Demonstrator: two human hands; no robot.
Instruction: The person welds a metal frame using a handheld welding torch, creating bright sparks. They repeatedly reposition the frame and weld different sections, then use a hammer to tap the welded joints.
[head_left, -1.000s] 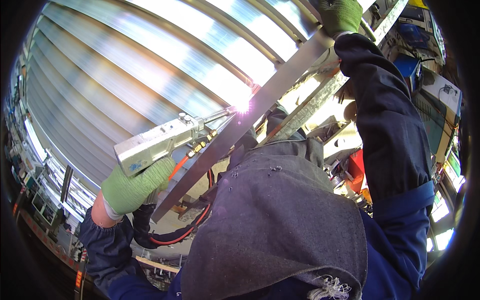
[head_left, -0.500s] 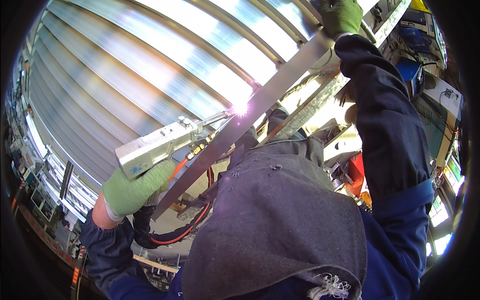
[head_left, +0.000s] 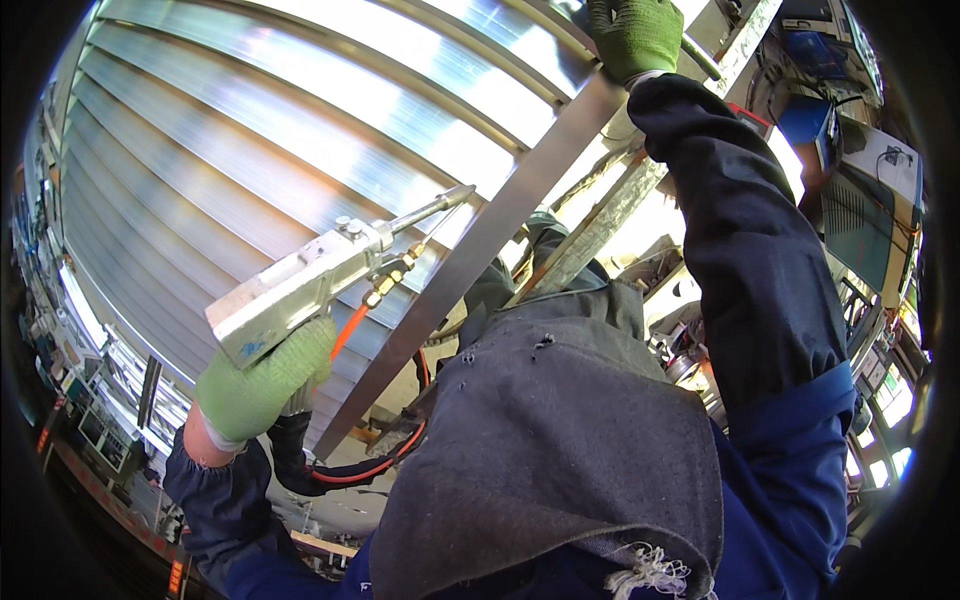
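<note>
My left hand point(head_left: 262, 385), in a pale green glove, is closed around the handle of a handheld laser welding torch point(head_left: 300, 285). The torch is a silver box-shaped body with a slim metal nozzle, brass fittings and an orange hose. Its nozzle tip is over the slatted metal panel point(head_left: 200, 180), close to the flat metal bar point(head_left: 500, 225) along the panel's edge. No light shows at the tip. At the bar's far end my right hand point(head_left: 640, 40), in a green glove, grips the metal frame; its fingertips are partly hidden at the upper rim.
A dark grey apron point(head_left: 560, 420) covers my front. Beyond the bar runs a worn metal support beam point(head_left: 590, 235). A red-and-black cable point(head_left: 370, 470) hangs below the torch. A grey-green machine cabinet point(head_left: 865, 225) and blue boxes stand at the right.
The bright pink-white welding glare at the nozzle tip has gone out. The tip has come up off the bar's edge. My right hand stays at the bar's far end while the whole view shifts slightly.
</note>
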